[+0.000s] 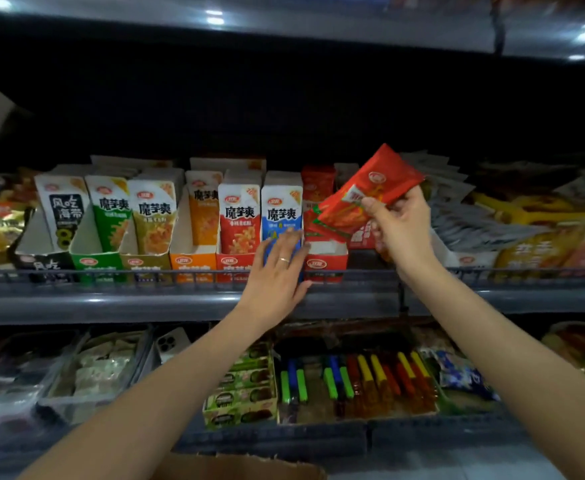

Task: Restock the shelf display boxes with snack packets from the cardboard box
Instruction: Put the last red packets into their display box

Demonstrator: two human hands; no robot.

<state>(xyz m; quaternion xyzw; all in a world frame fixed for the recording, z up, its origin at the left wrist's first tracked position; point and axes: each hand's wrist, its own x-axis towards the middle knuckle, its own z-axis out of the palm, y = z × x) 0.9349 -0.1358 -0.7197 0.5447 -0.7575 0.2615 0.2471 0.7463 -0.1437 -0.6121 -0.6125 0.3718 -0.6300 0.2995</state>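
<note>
1. Snack packets (364,195), red, are pinched in a bunch by the right hand (402,226) fingers (370,204), raised above the red display box (325,261).
2. Left hand (277,271) fingers (293,239) are spread wide, holding nothing, against the blue display box (280,209).
3. Both boxes stand on the shelf (111,299); a cardboard box (242,467) edge shows below.

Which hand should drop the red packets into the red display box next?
Right. The right hand already grips the red packets just above the red display box. The left hand is open and empty, spread against the blue box beside it, better suited to steadying.
</note>
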